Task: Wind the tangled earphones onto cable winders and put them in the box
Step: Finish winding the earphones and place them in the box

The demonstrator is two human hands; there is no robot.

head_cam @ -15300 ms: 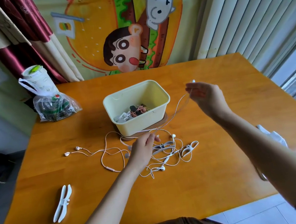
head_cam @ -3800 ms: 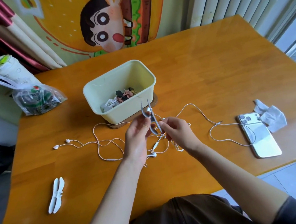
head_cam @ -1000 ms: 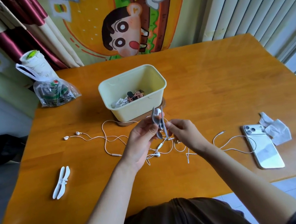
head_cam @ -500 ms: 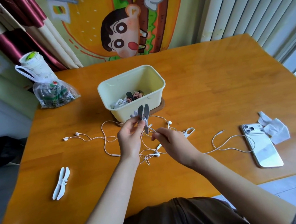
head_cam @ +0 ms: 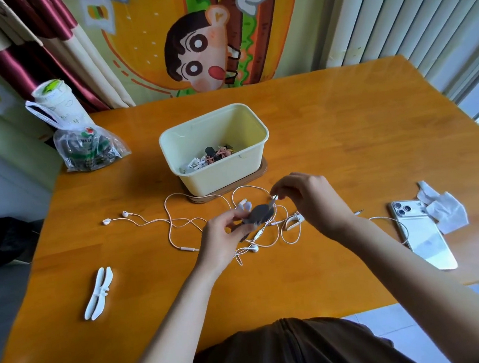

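Tangled earphones (head_cam: 254,249) sprawl on the worktop (head_cam: 345,128) at 6 o'clock from the box (head_cam: 222,174), beneath both hands. The left hand (head_cam: 223,237) grips a grey cable winder (head_cam: 259,214). The right hand (head_cam: 314,200), at its 2 o'clock, pinches white cable at the winder's tip.

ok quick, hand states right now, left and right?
Left hand: grips the grey cable winder.
Right hand: pinches the earphone cable just above the winder.

Blurred winder, hidden cable end

The dark grey plastic cable winder (head_cam: 261,213) is motion-blurred, its seven o'clock end under the left hand (head_cam: 223,239); the thin white earphone cable (head_cam: 249,186) ends hidden in the pinch of the right hand (head_cam: 314,200).
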